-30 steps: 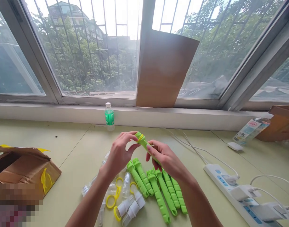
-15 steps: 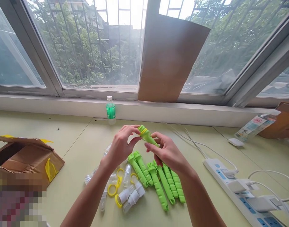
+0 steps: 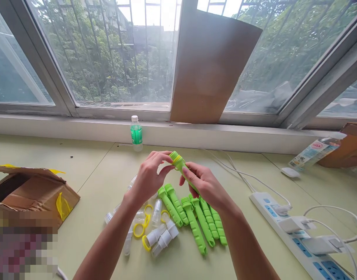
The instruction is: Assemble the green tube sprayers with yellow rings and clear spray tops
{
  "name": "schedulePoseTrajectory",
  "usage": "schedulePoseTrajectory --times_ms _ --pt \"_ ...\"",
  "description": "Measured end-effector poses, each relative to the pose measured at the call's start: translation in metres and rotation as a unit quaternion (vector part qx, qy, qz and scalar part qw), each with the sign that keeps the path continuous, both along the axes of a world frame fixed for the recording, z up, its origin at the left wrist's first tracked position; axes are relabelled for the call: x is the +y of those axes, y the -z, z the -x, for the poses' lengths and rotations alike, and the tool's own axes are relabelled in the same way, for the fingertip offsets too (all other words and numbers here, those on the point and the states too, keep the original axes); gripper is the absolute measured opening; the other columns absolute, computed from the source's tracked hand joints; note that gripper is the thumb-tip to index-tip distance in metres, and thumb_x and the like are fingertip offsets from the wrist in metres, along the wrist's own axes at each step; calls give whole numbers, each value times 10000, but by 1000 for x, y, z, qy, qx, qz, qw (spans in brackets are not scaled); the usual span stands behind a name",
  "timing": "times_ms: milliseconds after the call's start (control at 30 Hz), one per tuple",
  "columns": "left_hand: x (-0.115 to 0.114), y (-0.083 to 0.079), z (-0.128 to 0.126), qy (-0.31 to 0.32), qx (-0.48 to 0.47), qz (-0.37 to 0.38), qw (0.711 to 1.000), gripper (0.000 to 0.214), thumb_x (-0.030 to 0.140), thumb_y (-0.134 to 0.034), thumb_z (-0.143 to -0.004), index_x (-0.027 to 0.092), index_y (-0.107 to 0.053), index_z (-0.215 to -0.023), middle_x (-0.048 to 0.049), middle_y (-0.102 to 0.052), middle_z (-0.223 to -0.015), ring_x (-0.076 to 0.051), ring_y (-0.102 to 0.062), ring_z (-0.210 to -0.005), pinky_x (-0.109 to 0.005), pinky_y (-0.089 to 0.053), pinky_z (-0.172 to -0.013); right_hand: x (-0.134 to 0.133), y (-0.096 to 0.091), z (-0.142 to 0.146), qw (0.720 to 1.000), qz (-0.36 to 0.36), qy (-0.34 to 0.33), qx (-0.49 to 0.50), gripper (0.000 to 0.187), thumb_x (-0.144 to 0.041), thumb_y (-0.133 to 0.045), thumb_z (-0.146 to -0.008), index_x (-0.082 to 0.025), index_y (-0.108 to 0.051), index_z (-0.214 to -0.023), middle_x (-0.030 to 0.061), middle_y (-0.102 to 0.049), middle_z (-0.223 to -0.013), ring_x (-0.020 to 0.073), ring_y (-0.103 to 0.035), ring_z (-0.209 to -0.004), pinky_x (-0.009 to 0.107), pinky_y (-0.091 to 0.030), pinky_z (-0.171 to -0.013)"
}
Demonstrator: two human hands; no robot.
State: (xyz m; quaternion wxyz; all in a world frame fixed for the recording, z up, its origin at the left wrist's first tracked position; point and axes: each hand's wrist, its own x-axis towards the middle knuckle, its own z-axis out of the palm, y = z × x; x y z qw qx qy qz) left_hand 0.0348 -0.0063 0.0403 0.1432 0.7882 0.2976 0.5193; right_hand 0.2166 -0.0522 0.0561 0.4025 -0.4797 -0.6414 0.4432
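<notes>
My right hand [image 3: 202, 186] is wrapped round a green ribbed plastic handle [image 3: 180, 165], held tilted with its head up and to the left. A yellow ring sits on that head. My left hand [image 3: 149, 177] pinches the head of the same handle with fingertips. Below my hands, several more green handles [image 3: 196, 223] lie side by side on the pale table [image 3: 93, 186]. Left of them lie clear plastic tubes [image 3: 156, 212], white caps [image 3: 162, 238] and loose yellow rings [image 3: 137, 230].
An open cardboard box [image 3: 29, 190] with yellow rings stands at the left. A white power strip [image 3: 298, 233] with plugs and cables lies at the right. A small green-labelled bottle [image 3: 136, 133] stands by the window ledge. A cardboard sheet [image 3: 210, 66] leans on the window.
The view has shifted slightly. My hands hold the same handle, and my left fingers have shifted a little on its head.
</notes>
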Motion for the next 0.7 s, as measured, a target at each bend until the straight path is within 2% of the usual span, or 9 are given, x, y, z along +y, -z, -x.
schedulePoseTrajectory --times_ms 200,333,433,533,600,700 --pt "-3 -5 2 26 12 -3 1000 213 164 -661 -832 212 -594 -1029 -47 -650 -1148 -178 -615 -1028 -345 -592 -817 -2 -1 0 998 38 -10 50 268 -441 -589 -888 -202 -527 -992 -10 -636 -724 49 -437 -366 176 -319 -342" --pt "-2 -5 3 23 3 -17 1000 242 145 -672 -818 212 -586 -1034 -42 -648 -1137 -169 -609 -1033 -334 -590 -817 -2 -3 0 997 40 -6 63 273 -413 -662 -836 -198 -537 -950 -14 -619 -760 55 -466 -380 170 -325 -322" --pt "-2 -5 3 12 -12 -33 999 202 139 -674 -820 209 -590 -989 -35 -660 -1100 -158 -615 -1009 -323 -584 -810 -1 -4 -1 998 28 -17 63 263 -427 -642 -847 -197 -561 -944 -9 -605 -767 80 -514 -422 179 -338 -329" --pt "-2 -6 3 -1 0 -55 998 136 142 -672 -825 202 -596 -919 -34 -671 -1084 -160 -618 -995 -346 -560 -842 1 -4 -4 999 11 -26 30 273 -454 -589 -884 -197 -593 -978 -2 -606 -755 94 -534 -498 208 -419 -427" --pt "-1 -5 3 -17 13 -66 998 107 156 -673 -827 199 -599 -891 -36 -674 -1081 -166 -616 -991 -366 -548 -857 2 -3 -4 1000 -6 -16 -13 298 -474 -534 -913 -204 -611 -1010 -2 -599 -745 92 -512 -525 219 -442 -483" --pt "2 -2 1 -35 17 -52 998 110 173 -666 -834 203 -605 -920 -42 -669 -1093 -176 -612 -1002 -362 -566 -823 3 1 -2 998 -18 14 -53 336 -507 -465 -935 -213 -613 -1004 -11 -579 -736 75 -441 -477 215 -395 -440"
